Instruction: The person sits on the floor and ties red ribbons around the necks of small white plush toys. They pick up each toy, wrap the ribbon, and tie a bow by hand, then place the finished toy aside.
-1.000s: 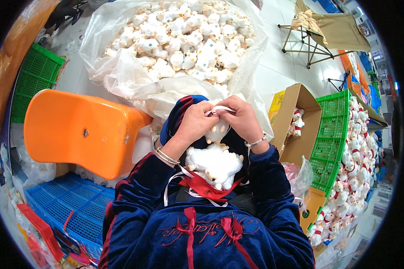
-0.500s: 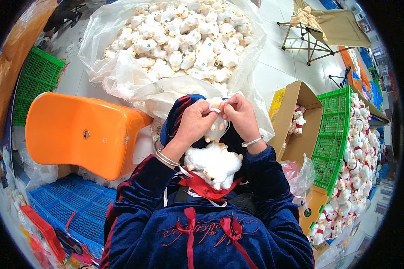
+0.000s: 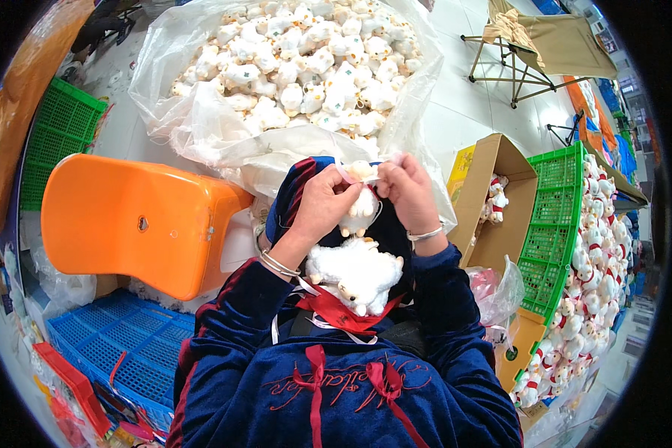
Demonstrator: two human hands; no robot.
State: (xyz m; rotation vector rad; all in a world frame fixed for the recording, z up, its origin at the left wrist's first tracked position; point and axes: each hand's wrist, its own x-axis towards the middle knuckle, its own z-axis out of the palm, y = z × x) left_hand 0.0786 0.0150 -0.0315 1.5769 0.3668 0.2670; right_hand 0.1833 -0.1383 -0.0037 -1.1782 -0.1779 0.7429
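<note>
A small white plush animal (image 3: 361, 213) is held upright over my lap between my two hands. My left hand (image 3: 323, 203) is closed at its left side, with a pale ribbon (image 3: 343, 172) pinched between thumb and fingers near the toy's neck. On the other side, my right hand (image 3: 408, 196) pinches the ribbon's other part, which stretches across the toy just below its head. The fingertips partly hide the ribbon. Several more white plush animals (image 3: 355, 270) lie in my lap, on a red cloth (image 3: 340, 310) with loose pale ribbons.
Ahead stands a large clear plastic bag (image 3: 201, 123) full of white plush toys. An orange plastic chair (image 3: 127, 224) is at left, above a blue crate (image 3: 119, 336). At right are a cardboard box (image 3: 511, 246), a green crate (image 3: 549, 231) and many toys with red scarves (image 3: 590, 276).
My right hand has drawn a little away to the right and turned, pulling the ribbon out. The left hand has barely moved, and more of the toy's head shows between them.
</note>
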